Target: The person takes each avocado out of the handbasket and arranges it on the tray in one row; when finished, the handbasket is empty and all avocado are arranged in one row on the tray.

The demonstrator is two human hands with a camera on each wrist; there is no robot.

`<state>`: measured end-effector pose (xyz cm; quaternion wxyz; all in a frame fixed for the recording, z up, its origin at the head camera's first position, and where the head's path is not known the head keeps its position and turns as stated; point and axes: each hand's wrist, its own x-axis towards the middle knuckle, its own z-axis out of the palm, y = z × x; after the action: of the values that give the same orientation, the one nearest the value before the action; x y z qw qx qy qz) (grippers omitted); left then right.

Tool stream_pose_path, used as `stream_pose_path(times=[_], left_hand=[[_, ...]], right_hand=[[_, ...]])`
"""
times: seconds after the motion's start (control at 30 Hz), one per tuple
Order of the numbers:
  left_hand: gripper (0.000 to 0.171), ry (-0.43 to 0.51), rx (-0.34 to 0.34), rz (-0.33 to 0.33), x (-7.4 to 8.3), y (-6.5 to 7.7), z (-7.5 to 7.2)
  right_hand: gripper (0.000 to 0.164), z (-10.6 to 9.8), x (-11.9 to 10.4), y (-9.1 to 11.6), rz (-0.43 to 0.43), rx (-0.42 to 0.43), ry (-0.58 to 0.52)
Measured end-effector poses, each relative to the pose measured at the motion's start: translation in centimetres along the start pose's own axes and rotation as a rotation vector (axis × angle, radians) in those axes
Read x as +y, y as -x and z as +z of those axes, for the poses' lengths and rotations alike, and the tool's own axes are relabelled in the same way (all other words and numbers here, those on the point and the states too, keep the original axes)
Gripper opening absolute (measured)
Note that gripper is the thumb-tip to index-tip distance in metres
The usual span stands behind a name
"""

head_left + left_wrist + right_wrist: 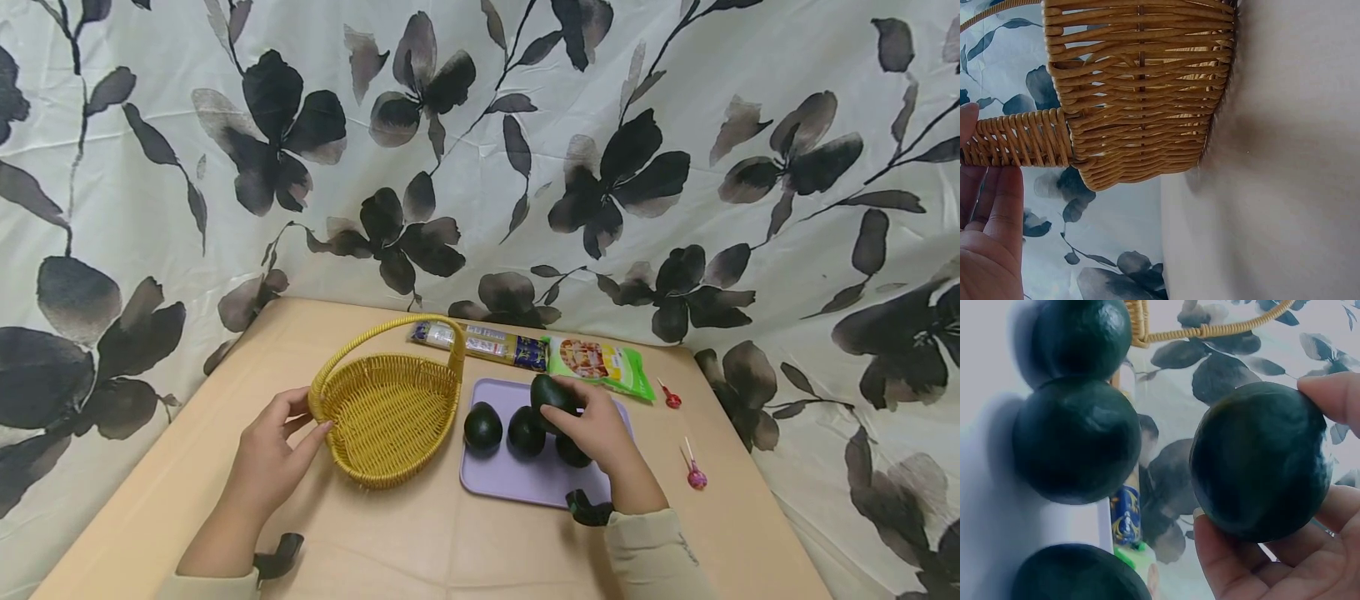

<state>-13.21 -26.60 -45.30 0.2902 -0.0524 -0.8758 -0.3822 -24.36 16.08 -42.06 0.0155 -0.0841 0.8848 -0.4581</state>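
Note:
My left hand (264, 467) pinches the base of the handle of a yellow woven basket (390, 421); in the left wrist view, thumb and fingers sit on either side of the wicker handle (1019, 139). The basket has nothing in it and looks slightly tilted. My right hand (600, 429) holds a dark green avocado (551, 398) above a lilac tray (495, 487). Fingers and thumb wrap the avocado (1260, 462) in the right wrist view. Three more avocados lie on the tray: a left one (483, 427), a middle one (527, 432) and one partly hidden below my hand (573, 451).
Behind the tray lie a long blue-and-gold packet (483, 343) and a green snack bag (607, 367). Two lollipops, a red one (672, 400) and a pink one (696, 477), lie to the right. A floral cloth (495, 192) hangs behind the table (390, 542).

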Motion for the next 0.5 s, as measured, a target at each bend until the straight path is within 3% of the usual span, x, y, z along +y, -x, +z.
stream_pose_path(times=[0.2, 0.5], left_hand=[[0.052, -0.003, 0.001, 0.000, 0.0, 0.0, 0.0], [0.053, -0.004, -0.001, -0.003, 0.0, -0.1, 0.0]], right_hand=[[0.057, -0.8, 0.5, 0.1, -0.015, 0.043, -0.009], [0.057, -2.2, 1.6, 0.2, 0.047, 0.087, -0.036]])
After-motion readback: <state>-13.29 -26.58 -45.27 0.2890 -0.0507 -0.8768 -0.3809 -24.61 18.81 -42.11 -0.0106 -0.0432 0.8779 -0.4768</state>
